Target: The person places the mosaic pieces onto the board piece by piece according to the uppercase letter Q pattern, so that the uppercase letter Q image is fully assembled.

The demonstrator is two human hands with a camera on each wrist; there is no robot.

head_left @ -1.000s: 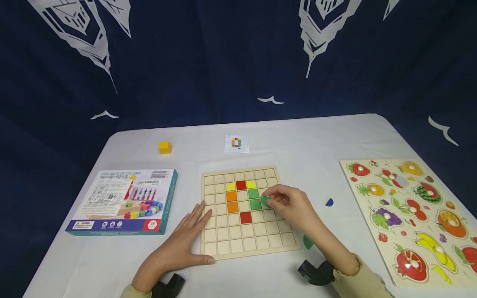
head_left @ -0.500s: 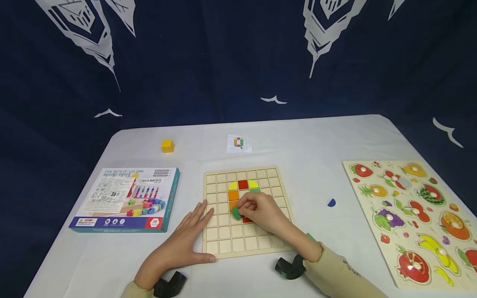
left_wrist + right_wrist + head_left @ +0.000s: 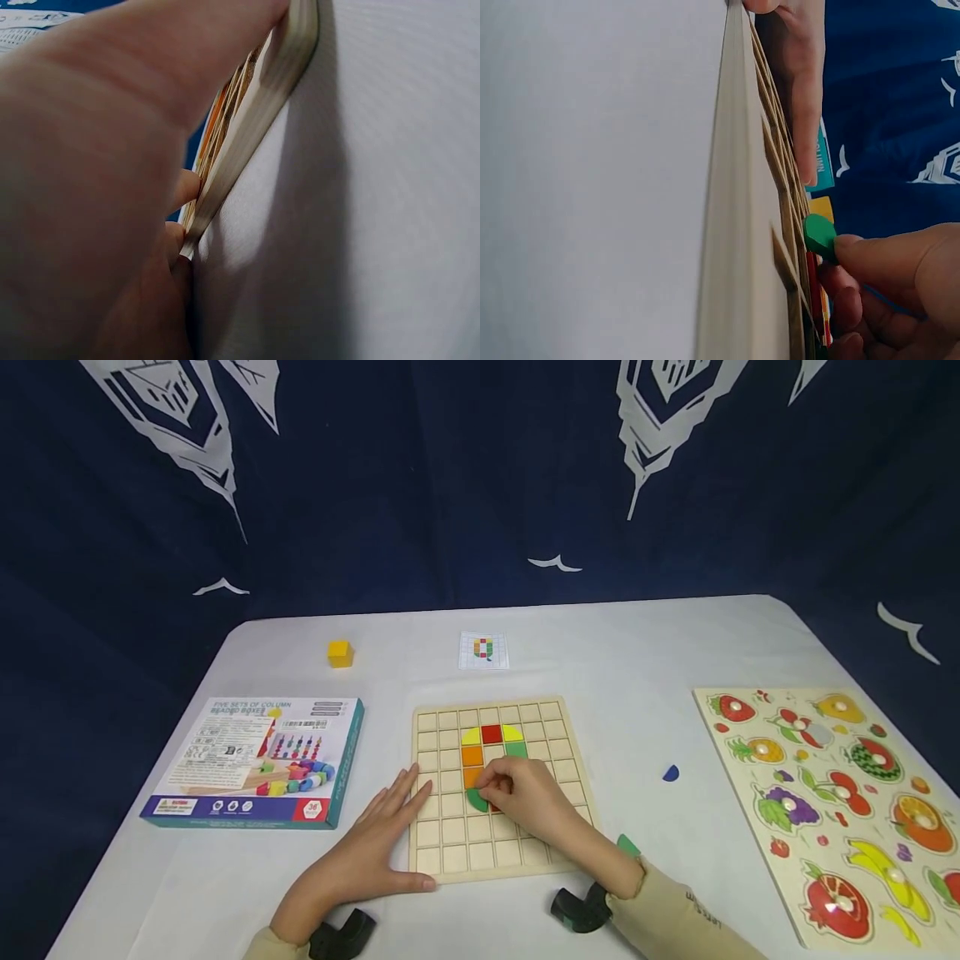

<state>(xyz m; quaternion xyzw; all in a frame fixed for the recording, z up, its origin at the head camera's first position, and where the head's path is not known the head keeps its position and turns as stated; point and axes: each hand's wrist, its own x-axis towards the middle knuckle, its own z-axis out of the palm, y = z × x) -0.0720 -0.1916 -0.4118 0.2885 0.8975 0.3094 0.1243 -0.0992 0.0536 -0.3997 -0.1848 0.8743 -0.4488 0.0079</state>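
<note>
A wooden grid board (image 3: 442,833) lies flat on the white table. My left hand (image 3: 367,856) rests along its left edge, fingers spread and thumb at the near corner. In the right wrist view, my right hand (image 3: 900,277) pinches a green rounded piece (image 3: 820,236) between thumb and fingers. The head view has this piece (image 3: 476,800) at the cell just below the orange tiles (image 3: 472,756); whether it is fully seated I cannot tell. A red tile (image 3: 491,734) sits between two yellow rounded pieces at the top. My right hand (image 3: 528,793) hides some tiles on the right.
Behind the board lies a small pattern card (image 3: 483,650). A boxed set (image 3: 251,760) and a yellow cube (image 3: 341,653) are on the left. Right of the board are a blue piece (image 3: 671,772), a green piece (image 3: 628,845) by the forearm, and a fruit puzzle (image 3: 806,839).
My right hand has carried the green piece leftward from the board's right side to below the orange tiles, and the piece has turned slightly. My left hand stays on the board's edge.
</note>
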